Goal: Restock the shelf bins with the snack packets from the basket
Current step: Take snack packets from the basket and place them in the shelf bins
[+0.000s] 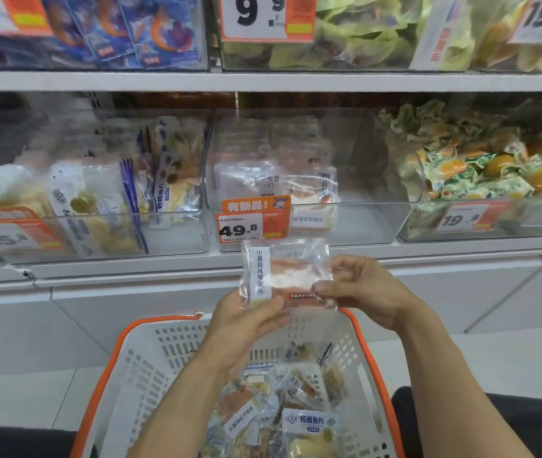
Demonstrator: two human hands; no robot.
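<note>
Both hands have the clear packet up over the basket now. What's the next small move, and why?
Probably lift the clear packet forward and up into the middle bin behind the 49.8 tag. The left hand and right hand pinch its lower corners just below that bin, whose few packets look similar, and it has room.

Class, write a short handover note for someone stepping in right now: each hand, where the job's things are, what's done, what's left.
Left hand and right hand both pinch one clear plastic snack packet, raised above the white basket with orange rim.
Matching packets sit in the clear middle bin with the 49.8 tag.
Done: packet lifted out.
Left: drop it in that bin, probably, then sort the remaining basket packets.
</note>
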